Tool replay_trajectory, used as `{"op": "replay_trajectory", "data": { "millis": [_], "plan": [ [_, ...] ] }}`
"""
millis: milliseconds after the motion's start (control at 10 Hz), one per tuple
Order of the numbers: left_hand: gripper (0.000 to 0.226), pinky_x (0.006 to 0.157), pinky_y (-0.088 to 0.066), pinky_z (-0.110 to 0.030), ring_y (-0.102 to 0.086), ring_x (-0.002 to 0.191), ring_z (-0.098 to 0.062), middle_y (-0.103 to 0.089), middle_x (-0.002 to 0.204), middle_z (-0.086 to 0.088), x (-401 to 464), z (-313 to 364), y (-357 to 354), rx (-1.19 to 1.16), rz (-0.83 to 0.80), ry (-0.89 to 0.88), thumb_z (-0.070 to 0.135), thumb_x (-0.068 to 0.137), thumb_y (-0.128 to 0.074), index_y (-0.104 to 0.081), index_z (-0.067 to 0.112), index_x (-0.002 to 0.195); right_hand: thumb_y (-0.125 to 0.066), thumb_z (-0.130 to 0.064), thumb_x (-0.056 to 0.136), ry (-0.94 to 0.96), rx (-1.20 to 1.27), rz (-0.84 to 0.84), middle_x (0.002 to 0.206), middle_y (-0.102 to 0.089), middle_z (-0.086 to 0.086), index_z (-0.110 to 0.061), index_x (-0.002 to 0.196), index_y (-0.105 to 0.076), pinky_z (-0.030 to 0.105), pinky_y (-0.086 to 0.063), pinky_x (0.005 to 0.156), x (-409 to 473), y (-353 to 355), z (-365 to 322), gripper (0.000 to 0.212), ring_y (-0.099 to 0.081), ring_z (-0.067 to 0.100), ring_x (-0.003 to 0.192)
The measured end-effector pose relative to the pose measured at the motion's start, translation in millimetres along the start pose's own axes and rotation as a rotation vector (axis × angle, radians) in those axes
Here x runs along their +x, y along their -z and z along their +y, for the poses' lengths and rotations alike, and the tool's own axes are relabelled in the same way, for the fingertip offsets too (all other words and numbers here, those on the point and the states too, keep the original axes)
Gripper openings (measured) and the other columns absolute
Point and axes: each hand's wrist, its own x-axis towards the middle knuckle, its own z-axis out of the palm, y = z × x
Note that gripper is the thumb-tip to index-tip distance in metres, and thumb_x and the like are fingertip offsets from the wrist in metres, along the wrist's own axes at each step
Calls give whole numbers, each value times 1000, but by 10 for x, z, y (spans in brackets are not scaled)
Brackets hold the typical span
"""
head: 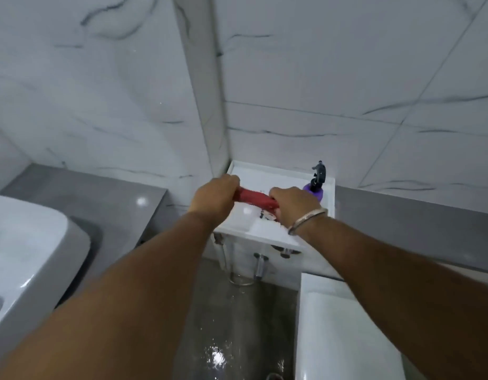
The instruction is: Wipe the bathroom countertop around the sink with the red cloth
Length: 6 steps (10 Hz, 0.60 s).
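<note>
The red cloth [256,202] is rolled into a tight rope and stretched between both hands. My left hand [216,198] grips its left end and my right hand [293,208] grips its right end, both held above a small white corner shelf [260,234]. The white sink [23,259] sits at the left edge on the grey countertop [100,198]. Both hands are well to the right of the sink and countertop.
A purple spray bottle [315,185] with a dark trigger stands at the back right of the shelf. Chrome pipes [260,266] hang beneath the shelf. The floor [229,338] below is wet. A white toilet tank [344,325] fills the lower right. Marble-patterned tiled walls meet in the corner.
</note>
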Motion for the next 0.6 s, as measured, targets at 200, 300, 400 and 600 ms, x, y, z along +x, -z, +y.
{"op": "replay_trajectory", "data": {
  "millis": [200,300,400,600],
  "plan": [
    [34,101,-41,-46,-57,119,-30,-57,137,-9,149,-449,-696,224,-404,-95,34,99,-39,-50,26,130,-43,-5,88,5,-76,-246,143,-48,15,-12,137,-43,44,-40,104,220,-939,-66,49,-43,36,132],
    [51,107,-38,-46,-50,131,-25,-48,149,-9,117,-546,-898,302,-403,-204,47,101,-26,-44,21,141,-37,-21,91,-120,-13,-272,162,-17,8,-18,149,-25,45,-23,116,242,-1232,-58,60,-18,30,147],
    [52,106,-39,-44,-52,127,-25,-51,146,-9,70,-612,-891,297,-377,-251,47,100,-28,-44,20,141,-37,-21,90,-186,-25,-271,163,-14,8,-19,150,-23,46,-21,117,208,-1259,-125,62,-14,30,148],
    [57,114,-30,-48,-41,135,-29,-43,150,-8,260,-521,-246,342,-276,-282,44,94,-49,-38,19,144,-46,-17,83,-136,-79,-72,157,-27,17,-10,143,-34,42,-29,112,315,-526,-527,62,-31,33,140]
  ]
}}
